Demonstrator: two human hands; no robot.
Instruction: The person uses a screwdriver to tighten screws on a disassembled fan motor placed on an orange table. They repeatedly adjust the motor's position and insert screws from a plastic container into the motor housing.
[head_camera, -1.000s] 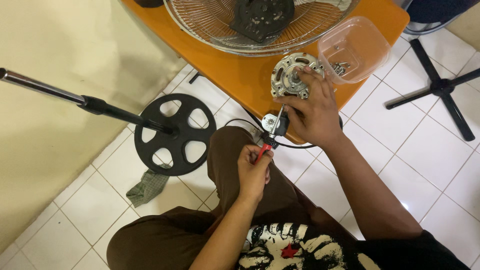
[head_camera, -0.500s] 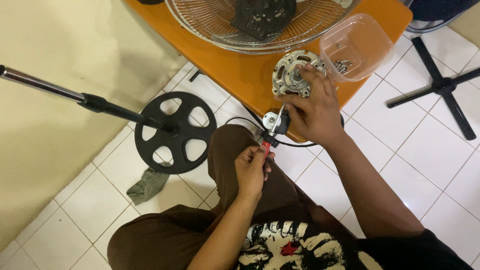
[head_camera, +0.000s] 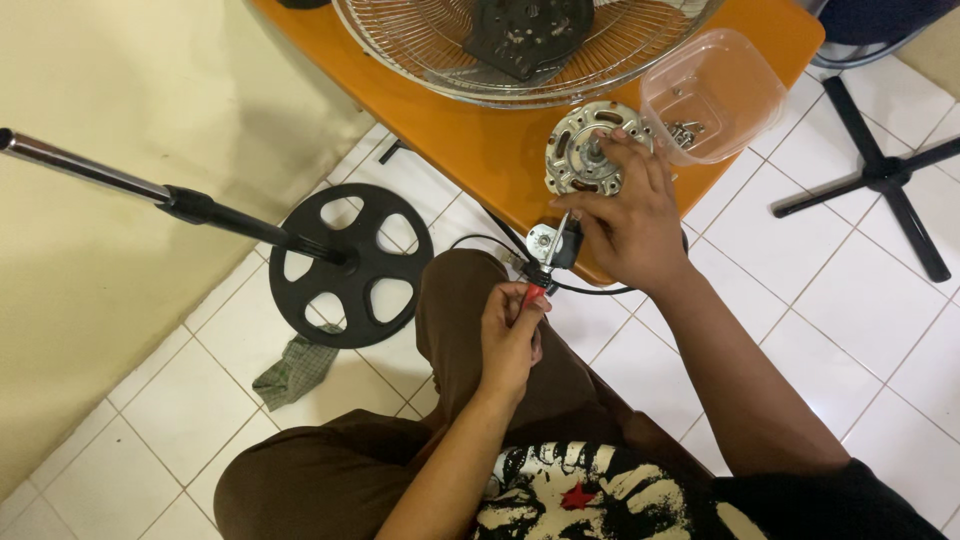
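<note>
Left hand: my left hand is closed around the red handle of a screwdriver, whose shaft points up and away from me toward the bench edge.
Right hand: my right hand lies palm down over the near side of the fan motor, fingers spread and curled on its metal housing, pressing it to the bench; I judge that is to stop it turning under the tool.
Fan motor: it sits near the front edge of the orange bench, a black wire looping down from it over the edge.
Screwdriver tip: it meets a small silver-and-black part just below my right hand; I cannot tell whether it sits in a screw.
Arm pose: left forearm rises from my lap, wrist bent inward; right arm reaches forward, nearly straight.
Plastic tub: a clear tub tilted just beside the motor holds small screws, kept close.
Around: fan grille behind, stand base on the floor.
</note>
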